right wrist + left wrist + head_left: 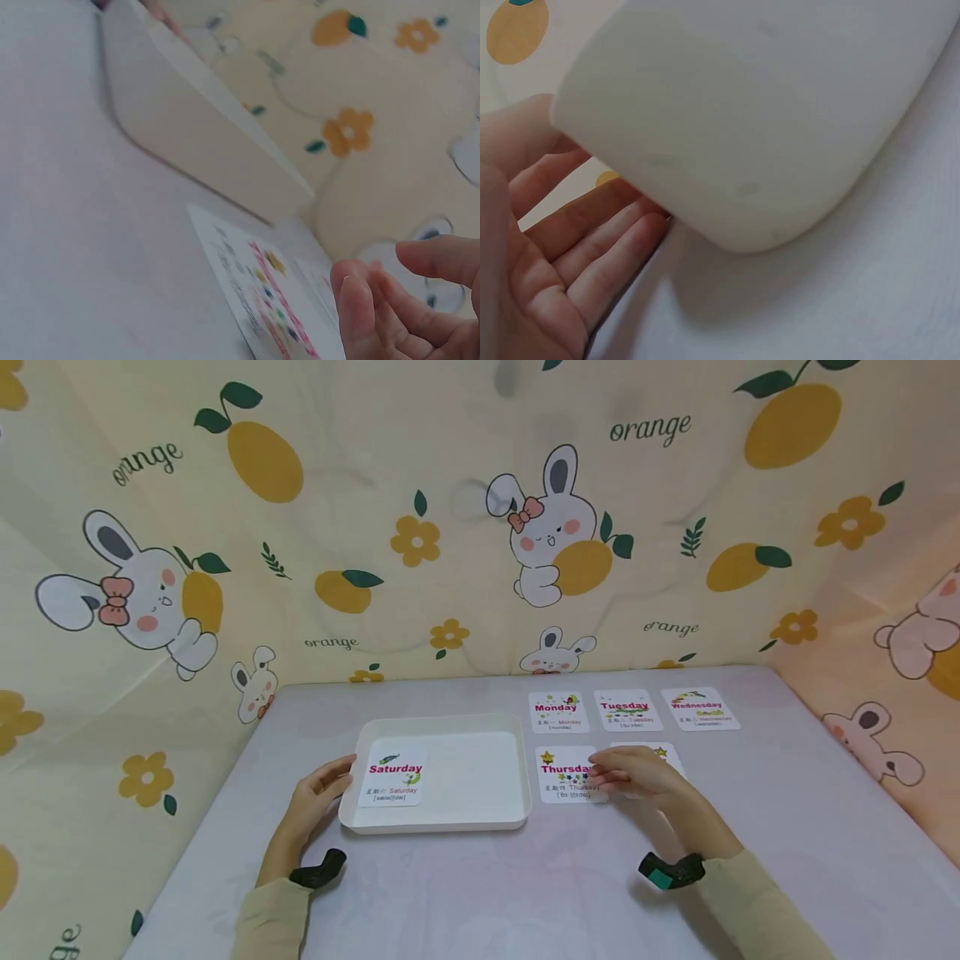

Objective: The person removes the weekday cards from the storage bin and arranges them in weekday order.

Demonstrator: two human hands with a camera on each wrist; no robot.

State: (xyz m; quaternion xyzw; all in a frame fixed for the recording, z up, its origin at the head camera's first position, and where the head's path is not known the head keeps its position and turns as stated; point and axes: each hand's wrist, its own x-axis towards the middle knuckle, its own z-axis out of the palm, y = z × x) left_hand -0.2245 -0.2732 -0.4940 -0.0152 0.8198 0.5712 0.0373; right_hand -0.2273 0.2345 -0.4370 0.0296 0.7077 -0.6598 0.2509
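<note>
A white tray [472, 820] lies on the table, with a Saturday card [392, 789] at its left side. My left hand [317, 793] rests against the tray's left edge, its fingers fairly straight; in the left wrist view the fingers [604, 259] touch the tray's side wall [757, 127]. Over the cards to the right of the tray hovers my right hand [641, 772], fingers loosely bent, thumb apart from them and nothing between. Beneath it are a Thursday card [558, 789], its right part covered, and another card [671, 758] whose word is hidden.
Behind those two cards lie a Monday card [558, 713], a Tuesday card [628, 711] and a Wednesday card [701, 708] in a row. A pale cloth covers the table [465, 893]. Patterned fabric with rabbits and oranges [450, 460] rises at the back and sides.
</note>
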